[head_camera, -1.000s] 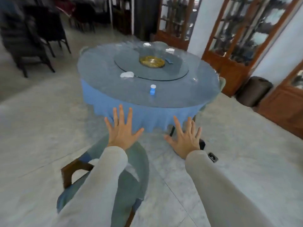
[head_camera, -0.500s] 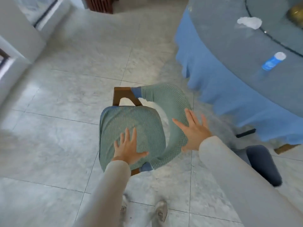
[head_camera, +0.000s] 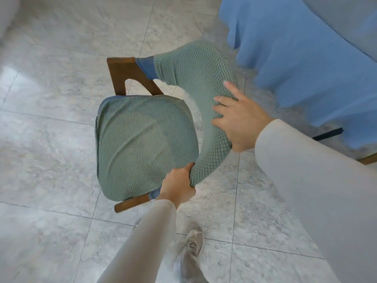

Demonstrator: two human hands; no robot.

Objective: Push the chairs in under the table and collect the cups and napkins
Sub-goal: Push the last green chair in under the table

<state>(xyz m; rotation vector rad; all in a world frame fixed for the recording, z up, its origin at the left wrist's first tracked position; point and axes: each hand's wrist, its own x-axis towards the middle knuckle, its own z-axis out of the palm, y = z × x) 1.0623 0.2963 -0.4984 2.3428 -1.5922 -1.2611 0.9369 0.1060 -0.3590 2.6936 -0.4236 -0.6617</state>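
Note:
A wooden chair (head_camera: 146, 137) with a green knit cover stands on the floor below me, its curved backrest (head_camera: 195, 70) turned toward the table. My left hand (head_camera: 177, 186) is closed around the near end of the backrest, next to the seat. My right hand (head_camera: 238, 117) lies over the backrest's outer curve with fingers curled on the fabric. The round table (head_camera: 346, 21) with its blue skirt (head_camera: 302, 64) fills the upper right. No cups or napkins are in view.
Pale marble tiles (head_camera: 51, 139) spread to the left and behind the chair. A dark bar (head_camera: 328, 134) and a wooden piece (head_camera: 369, 158) show under the blue skirt at right. My shoe (head_camera: 194, 242) is on the floor just behind the chair.
My view has dropped from the table to the chair. Both hands, spread and hovering before, have come down onto the backrest, and the left has closed on its near end.

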